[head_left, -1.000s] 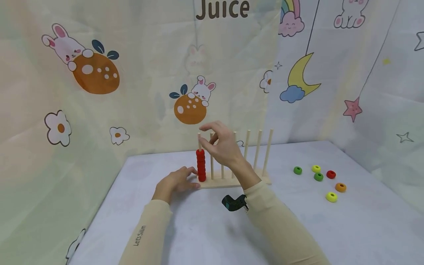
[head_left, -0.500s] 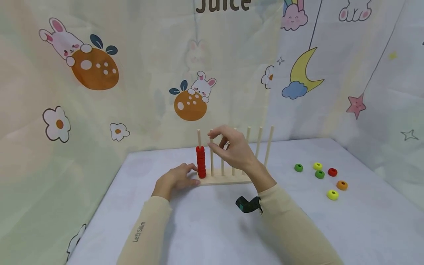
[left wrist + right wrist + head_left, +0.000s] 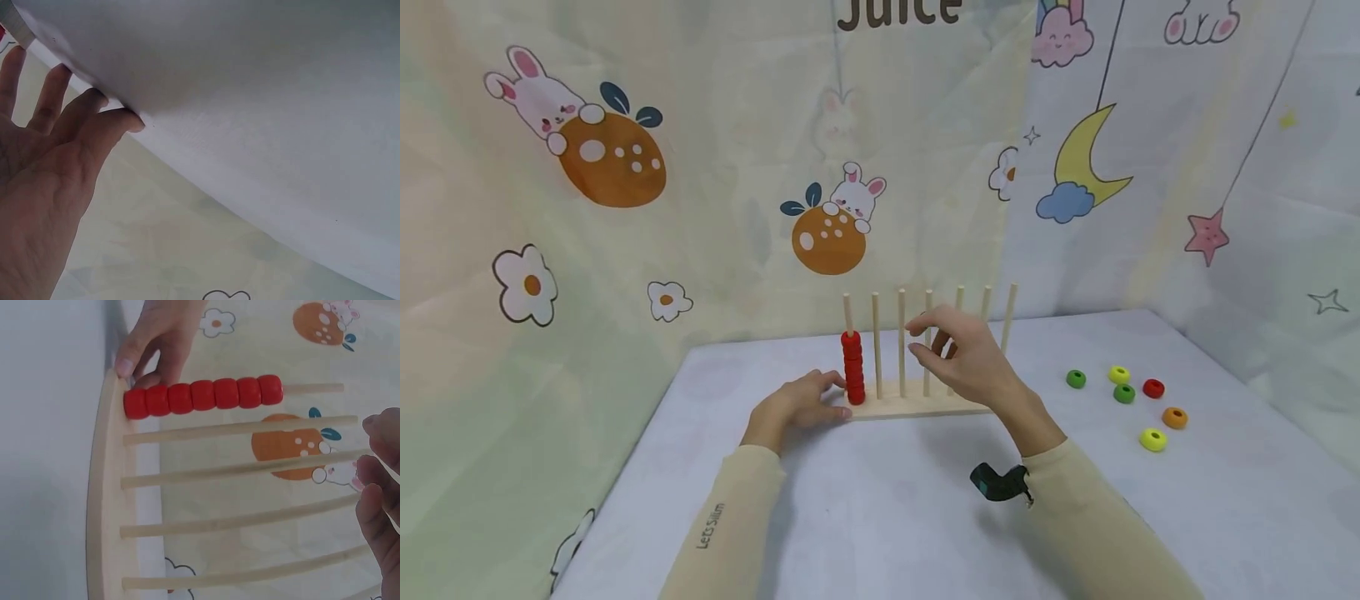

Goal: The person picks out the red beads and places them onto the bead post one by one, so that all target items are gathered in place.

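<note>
A wooden peg rack (image 3: 917,406) stands at the back of the table, with several upright pegs. Red beads (image 3: 203,395) are stacked on its leftmost peg, whose bare tip shows above them. At that end, my left hand (image 3: 792,407) holds the base, thumb at the front corner and fingers behind. In the left wrist view, its other fingertips (image 3: 134,120) rest on the table. My right hand (image 3: 966,354) hovers in front of the middle pegs, fingers loosely bent, nothing between thumb and forefinger. It hides parts of the pegs on the right.
Right of the rack lie loose beads: two green, one (image 3: 1077,379) nearest the rack, two yellow, one (image 3: 1153,440) at the front, a red bead (image 3: 1153,388) and an orange bead (image 3: 1175,418). A printed cloth (image 3: 730,208) hangs behind the table. A black device (image 3: 1000,482) is at my right wrist.
My right hand has moved right and slightly down, from the top of the red-bead peg to in front of the middle pegs. My left hand stays at the rack's end.
</note>
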The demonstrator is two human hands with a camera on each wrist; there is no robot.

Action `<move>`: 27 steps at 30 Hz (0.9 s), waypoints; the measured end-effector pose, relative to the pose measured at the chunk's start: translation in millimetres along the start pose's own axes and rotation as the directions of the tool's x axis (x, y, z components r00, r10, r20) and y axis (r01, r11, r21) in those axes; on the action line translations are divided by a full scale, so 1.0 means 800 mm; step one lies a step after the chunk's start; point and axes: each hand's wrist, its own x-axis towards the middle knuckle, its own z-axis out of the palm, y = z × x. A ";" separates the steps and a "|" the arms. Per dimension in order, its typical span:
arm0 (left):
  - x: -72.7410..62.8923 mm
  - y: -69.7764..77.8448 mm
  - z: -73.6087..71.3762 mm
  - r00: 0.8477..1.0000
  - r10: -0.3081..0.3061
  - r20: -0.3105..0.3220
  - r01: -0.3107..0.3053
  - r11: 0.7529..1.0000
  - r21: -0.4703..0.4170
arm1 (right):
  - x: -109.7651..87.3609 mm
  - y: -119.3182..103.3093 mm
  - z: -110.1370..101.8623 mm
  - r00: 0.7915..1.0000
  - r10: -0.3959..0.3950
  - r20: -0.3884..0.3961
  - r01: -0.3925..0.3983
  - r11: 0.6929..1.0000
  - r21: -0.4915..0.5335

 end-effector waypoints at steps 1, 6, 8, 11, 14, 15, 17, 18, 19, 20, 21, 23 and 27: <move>0.000 0.001 0.001 1.000 0.002 0.002 -0.002 1.000 0.000 | -0.004 0.002 -0.003 1.000 0.002 -0.001 -0.002 1.000 -0.004; 0.000 0.003 0.003 1.000 -0.002 0.004 0.002 1.000 0.001 | -0.022 0.012 -0.018 1.000 0.031 -0.004 -0.031 0.999 -0.010; 0.000 0.002 0.002 1.000 -0.004 0.003 0.004 1.000 0.000 | -0.029 0.016 -0.023 0.999 0.048 -0.008 -0.048 0.999 -0.018; -0.001 0.003 0.002 1.000 0.008 -0.001 -0.008 1.000 0.000 | -0.042 0.022 -0.032 0.997 0.079 -0.018 -0.080 0.996 -0.032; -0.002 0.004 0.001 1.000 0.021 -0.003 -0.021 1.000 -0.007 | -0.055 0.030 -0.041 0.994 0.105 -0.022 -0.106 0.993 -0.050; -0.002 0.004 0.001 1.000 0.023 -0.003 -0.023 1.000 -0.010 | -0.059 0.032 -0.044 0.993 0.115 -0.022 -0.116 0.992 -0.054; -0.003 0.004 0.001 1.000 0.019 -0.005 -0.019 1.000 -0.010 | -0.068 0.037 -0.050 0.991 0.134 -0.019 -0.135 0.989 -0.066; -0.005 0.004 0.000 1.000 0.017 -0.005 -0.017 1.000 -0.008 | -0.072 0.039 -0.052 0.989 0.144 -0.016 -0.145 0.986 -0.082; -0.005 0.005 0.000 1.000 0.019 -0.006 -0.019 1.000 -0.005 | -0.076 0.042 -0.055 0.988 0.156 -0.011 -0.156 0.983 -0.096; -0.005 0.005 0.000 1.000 0.018 -0.004 -0.018 1.000 -0.002 | -0.081 0.044 -0.057 0.987 0.163 -0.005 -0.162 0.981 -0.106; -0.006 0.005 -0.001 1.000 0.017 -0.004 -0.017 1.000 -0.001 | -0.085 0.046 -0.058 0.986 0.168 0.001 -0.167 0.979 -0.117; -0.007 0.007 -0.002 1.000 0.023 -0.003 -0.023 1.000 0.004 | -0.093 0.051 -0.062 0.984 0.180 0.011 -0.177 0.975 -0.131; -0.010 0.008 -0.005 1.000 0.024 -0.001 -0.024 1.000 -0.001 | -0.106 0.059 -0.068 0.979 0.204 0.029 -0.196 0.967 -0.166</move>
